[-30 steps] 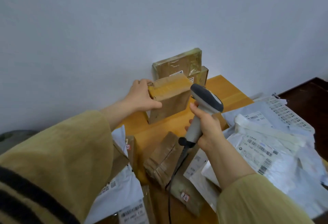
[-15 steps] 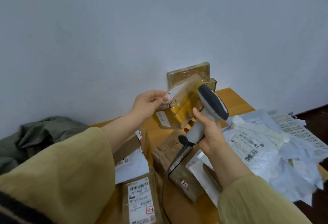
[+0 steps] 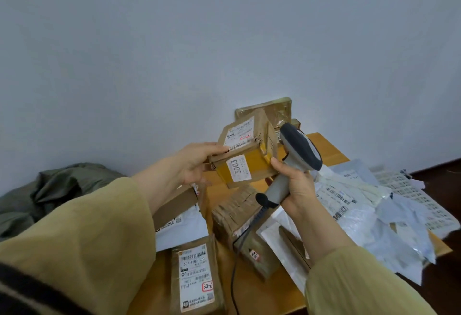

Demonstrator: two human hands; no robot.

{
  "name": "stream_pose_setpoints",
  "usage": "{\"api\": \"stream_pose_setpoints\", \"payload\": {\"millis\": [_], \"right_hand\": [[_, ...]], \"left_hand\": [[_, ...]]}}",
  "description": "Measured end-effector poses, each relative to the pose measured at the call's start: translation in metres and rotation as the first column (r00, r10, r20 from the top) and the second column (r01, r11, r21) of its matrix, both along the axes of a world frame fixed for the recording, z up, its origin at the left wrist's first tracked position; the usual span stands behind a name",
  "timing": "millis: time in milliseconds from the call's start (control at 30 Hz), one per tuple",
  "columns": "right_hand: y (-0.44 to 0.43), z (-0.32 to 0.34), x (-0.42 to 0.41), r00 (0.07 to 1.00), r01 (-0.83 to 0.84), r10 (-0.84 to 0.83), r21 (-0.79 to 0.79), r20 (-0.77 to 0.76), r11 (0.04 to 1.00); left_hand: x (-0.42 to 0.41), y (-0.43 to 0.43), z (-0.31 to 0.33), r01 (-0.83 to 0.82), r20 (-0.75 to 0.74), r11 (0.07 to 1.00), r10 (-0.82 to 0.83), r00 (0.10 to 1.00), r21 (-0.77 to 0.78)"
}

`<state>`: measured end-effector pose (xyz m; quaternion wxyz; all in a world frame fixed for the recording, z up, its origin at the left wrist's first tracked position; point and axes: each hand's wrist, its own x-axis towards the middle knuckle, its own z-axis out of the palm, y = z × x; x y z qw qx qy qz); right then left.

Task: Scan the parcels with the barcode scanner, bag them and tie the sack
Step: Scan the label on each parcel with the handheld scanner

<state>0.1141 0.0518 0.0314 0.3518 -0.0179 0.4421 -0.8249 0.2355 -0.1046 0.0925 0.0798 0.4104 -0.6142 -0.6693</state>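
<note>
Pale wall behind a cluttered wooden surface (image 3: 324, 145); left hand (image 3: 197, 162) grips a taped parcel (image 3: 245, 150) aloft, right hand (image 3: 298, 186) clasps the barcode scanner (image 3: 296, 155) beside it; white mailers (image 3: 349, 205) crowd the right, boxes (image 3: 239, 217) below.

An orange wooden table (image 3: 331, 151) carries a tape-wrapped brown cardboard parcel (image 3: 237, 215). Front-left of that parcel lies a flat brown packet with a white label (image 3: 197, 277). To its right is a heap of white plastic mailers (image 3: 361, 217), and behind it brown boxes (image 3: 277, 110) stand at the wall.

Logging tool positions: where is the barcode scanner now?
In the head view the barcode scanner is right of centre, gripped by the right hand, its head right of the parcel labelled 3003 that the left hand holds above the table.
</note>
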Motion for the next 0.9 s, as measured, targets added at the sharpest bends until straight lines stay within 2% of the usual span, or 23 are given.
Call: {"api": "stream_pose_setpoints", "payload": {"millis": [100, 233, 367, 567, 700, 800, 900], "right_hand": [[0.001, 0.001, 0.003, 1.000, -0.016, 0.016, 0.008, 0.008, 1.000], [0.002, 0.002, 0.010, 1.000, -0.015, 0.015, 0.012, 0.000, 1.000], [0.001, 0.003, 0.014, 0.999, -0.026, 0.025, 0.020, 0.047, 0.999], [0.000, 0.013, 0.016, 0.999, -0.039, 0.040, -0.005, 0.038, 0.999], [-0.001, 0.017, 0.018, 0.999, -0.004, 0.008, 0.074, -0.054, 0.997], [0.003, 0.018, 0.021, 0.987, 0.035, -0.008, 0.164, -0.162, 0.986], [0.009, 0.023, 0.027, 0.974, -0.008, 0.052, 0.199, -0.220, 0.980]], "left_hand": [[0.005, -0.008, -0.001, -0.028, -0.114, 0.991, 0.044, 0.993, 0.134], [0.014, -0.013, -0.004, 0.081, -0.218, 0.956, -0.018, 0.976, 0.283], [0.020, -0.018, -0.004, 0.147, -0.306, 0.925, -0.036, 0.951, 0.350], [0.031, -0.023, -0.002, 0.210, -0.175, 0.933, -0.164, 0.971, 0.293], [0.032, -0.027, -0.002, 0.133, -0.247, 0.945, -0.058, 0.967, 0.299], [0.031, -0.028, 0.007, 0.039, -0.226, 0.984, 0.002, 0.974, 0.175], [0.030, -0.035, 0.016, -0.051, -0.163, 0.997, 0.060, 0.985, 0.058]]}}
